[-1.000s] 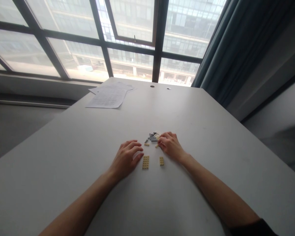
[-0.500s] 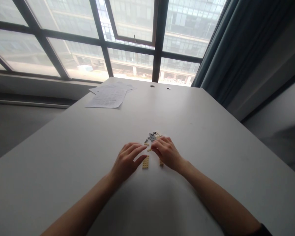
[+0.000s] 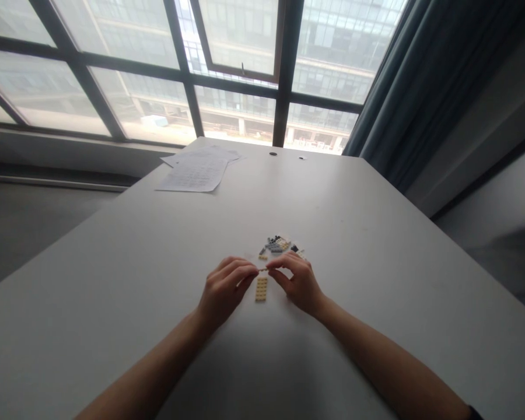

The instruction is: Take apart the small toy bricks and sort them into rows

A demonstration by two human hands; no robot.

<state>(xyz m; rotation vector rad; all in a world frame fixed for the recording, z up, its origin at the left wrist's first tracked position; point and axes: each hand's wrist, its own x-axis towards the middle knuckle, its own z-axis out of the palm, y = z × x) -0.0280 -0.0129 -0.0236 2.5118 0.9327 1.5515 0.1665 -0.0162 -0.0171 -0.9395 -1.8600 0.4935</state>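
Observation:
Between the fingertips of my left hand (image 3: pixel 228 286) and my right hand (image 3: pixel 296 280) is a small, thin yellow building-block piece (image 3: pixel 263 269). Both hands pinch it, one at each end. Just below it, a yellow studded plate (image 3: pixel 261 289) lies flat on the table, close to my left thumb and untouched. Beyond my fingers a short yellow piece (image 3: pixel 263 257) lies by itself. A loose pile of grey, black and cream bricks (image 3: pixel 276 245) spreads behind it. Several black and white pieces (image 3: pixel 296 249) show just past my right knuckles, partly hidden.
The white table (image 3: pixel 359 233) reaches away to a large framed window (image 3: pixel 240 81). Printed papers (image 3: pixel 196 172) lie at its far left. Two round spots, one a dark hole (image 3: pixel 273 154), show near the far edge. A blue-grey curtain (image 3: pixel 389 87) hangs at the right.
My left fingers have closed on the thin yellow piece, which my right hand was touching. My right hand has shifted slightly, baring more of the pile; the yellow piece under it no longer shows.

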